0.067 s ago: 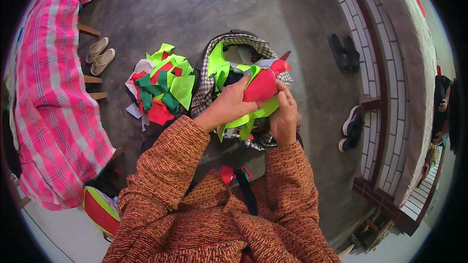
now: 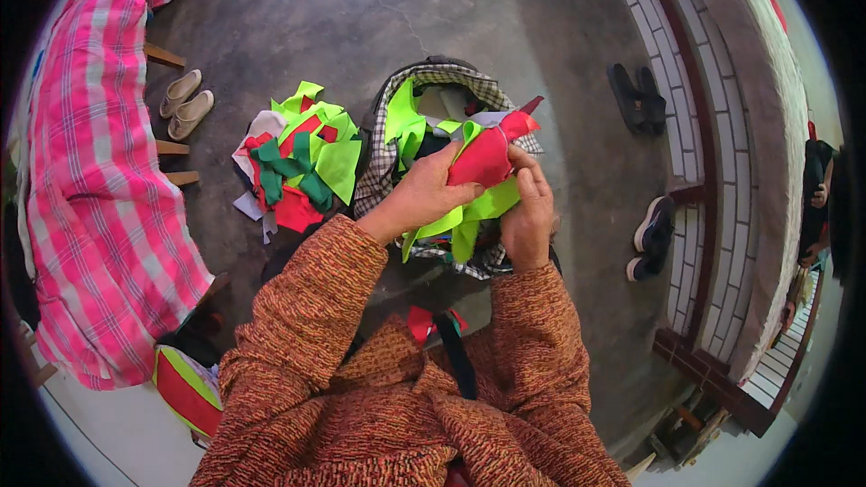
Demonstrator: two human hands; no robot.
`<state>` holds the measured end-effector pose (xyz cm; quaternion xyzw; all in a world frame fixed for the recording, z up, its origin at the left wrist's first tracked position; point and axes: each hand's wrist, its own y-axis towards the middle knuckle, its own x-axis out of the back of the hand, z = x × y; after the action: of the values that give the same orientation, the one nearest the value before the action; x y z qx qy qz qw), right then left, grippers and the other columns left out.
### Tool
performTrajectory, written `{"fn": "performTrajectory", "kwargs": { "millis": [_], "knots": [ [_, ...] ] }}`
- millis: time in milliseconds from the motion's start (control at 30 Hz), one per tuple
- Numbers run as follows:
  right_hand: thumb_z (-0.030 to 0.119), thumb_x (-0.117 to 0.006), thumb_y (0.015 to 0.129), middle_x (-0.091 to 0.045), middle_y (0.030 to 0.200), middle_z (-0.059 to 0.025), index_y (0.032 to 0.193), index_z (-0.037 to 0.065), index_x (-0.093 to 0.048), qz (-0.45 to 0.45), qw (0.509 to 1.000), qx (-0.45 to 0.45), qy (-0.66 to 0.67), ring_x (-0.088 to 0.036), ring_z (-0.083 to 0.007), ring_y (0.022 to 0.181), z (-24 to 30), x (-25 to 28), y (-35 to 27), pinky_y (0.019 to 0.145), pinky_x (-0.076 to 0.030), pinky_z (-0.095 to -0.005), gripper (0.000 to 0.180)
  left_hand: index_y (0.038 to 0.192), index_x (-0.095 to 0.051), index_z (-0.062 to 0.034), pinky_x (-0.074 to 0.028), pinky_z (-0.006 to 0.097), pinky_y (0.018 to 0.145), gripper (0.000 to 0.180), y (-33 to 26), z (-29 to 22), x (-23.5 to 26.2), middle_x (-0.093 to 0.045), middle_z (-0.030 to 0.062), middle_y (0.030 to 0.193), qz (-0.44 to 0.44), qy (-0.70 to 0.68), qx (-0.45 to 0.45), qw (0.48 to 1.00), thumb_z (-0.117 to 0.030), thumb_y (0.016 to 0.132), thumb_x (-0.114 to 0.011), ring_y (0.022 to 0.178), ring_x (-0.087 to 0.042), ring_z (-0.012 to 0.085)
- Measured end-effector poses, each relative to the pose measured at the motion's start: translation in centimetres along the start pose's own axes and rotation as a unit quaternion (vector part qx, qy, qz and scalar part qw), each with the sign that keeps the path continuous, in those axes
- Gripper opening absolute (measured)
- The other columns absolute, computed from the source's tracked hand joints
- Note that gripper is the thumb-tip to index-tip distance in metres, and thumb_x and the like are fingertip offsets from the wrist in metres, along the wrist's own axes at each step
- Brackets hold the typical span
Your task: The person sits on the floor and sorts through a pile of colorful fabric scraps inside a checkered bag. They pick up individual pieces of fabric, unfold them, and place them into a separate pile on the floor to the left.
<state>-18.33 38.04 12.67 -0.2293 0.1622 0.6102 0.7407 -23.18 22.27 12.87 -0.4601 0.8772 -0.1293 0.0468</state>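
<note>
Grey concrete floor [image 2: 361, 9], cracked, bare across its upper middle; tiled step [image 2: 713, 171] bounds it along the right.

Left hand [image 2: 424, 198]: grip clenched on a red cloth piece [image 2: 483, 160], thumb on top. Right hand [image 2: 530, 212]: fingers pinched on the same red piece at its right edge, with lime-green scraps [image 2: 478, 207] bunched beneath both hands. The bundle is held above a checked bag [image 2: 383, 167], open-mouthed, more green scraps showing inside.

Pile of red, green and lime cloth pieces [image 2: 302, 162]: on the floor just left of the bag, touching its edge.

Pink plaid cloth [image 2: 90, 198]: draped over a wooden frame along the left margin. Beige shoes [image 2: 185, 104]: a pair, between plaid and pile. Dark sandals [image 2: 636, 97] and a dark-and-white shoe pair [image 2: 651, 239]: against the step, well apart from the bag.

Orange knit sleeves [image 2: 307, 307]: fill the lower centre.
</note>
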Motion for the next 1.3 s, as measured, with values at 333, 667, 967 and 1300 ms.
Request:
{"fn": "performTrajectory", "kwargs": {
  "millis": [333, 667, 967, 1300],
  "knots": [
    [0.018, -0.060, 0.084, -0.049, 0.125, -0.0112, 0.116, 0.002, -0.054, -0.050, 0.989, 0.023, -0.140, -0.044, -0.0180, 0.119, -1.1, 1.6, 1.0, 0.102, -0.032, -0.0309, 0.036, 0.129, -0.047, -0.0041, -0.037, 0.029, 0.097, 0.046, -0.6, -1.3, 2.3, -0.055, 0.0034, 0.120, 0.044, -0.274, 0.064, 0.959, -0.021, 0.088, -0.059, 0.110, -0.050, 0.0134],
    [0.010, -0.065, 0.082, -0.048, 0.120, -0.0086, 0.101, 0.004, -0.060, -0.057, 0.953, 0.103, -0.280, -0.047, -0.0173, 0.113, -1.3, 0.3, 1.0, 0.091, -0.041, -0.0298, 0.020, 0.142, -0.022, -0.0002, -0.041, 0.031, 0.094, 0.065, -0.7, 0.2, 0.6, -0.051, 0.0198, 0.125, 0.015, 0.095, -0.039, 0.995, -0.012, 0.088, -0.055, 0.110, -0.055, 0.0253],
    [0.014, -0.057, 0.090, -0.057, 0.081, 0.0046, 0.087, 0.006, -0.059, -0.124, 0.986, 0.045, -0.102, -0.049, -0.0031, 0.074, -1.6, 0.3, 0.8, 0.068, -0.040, -0.0175, 0.009, 0.141, -0.024, 0.0014, -0.034, 0.035, 0.103, 0.062, -0.5, 0.8, 0.8, -0.039, 0.0256, 0.136, 0.051, 0.142, -0.077, 0.986, -0.011, 0.088, -0.052, 0.124, -0.043, 0.0336],
    [0.017, -0.047, 0.096, -0.062, 0.081, -0.0054, 0.085, 0.004, -0.053, -0.232, 0.966, 0.115, -0.010, -0.057, -0.0124, 0.074, -0.8, 2.4, 2.1, 0.073, -0.046, -0.0263, 0.018, 0.139, -0.031, 0.0014, -0.030, 0.030, 0.105, 0.057, -1.6, -1.3, 5.2, -0.045, 0.0148, 0.135, 0.121, 0.033, 0.003, 0.992, -0.009, 0.087, -0.050, 0.122, -0.045, 0.0235]
  ]
}}
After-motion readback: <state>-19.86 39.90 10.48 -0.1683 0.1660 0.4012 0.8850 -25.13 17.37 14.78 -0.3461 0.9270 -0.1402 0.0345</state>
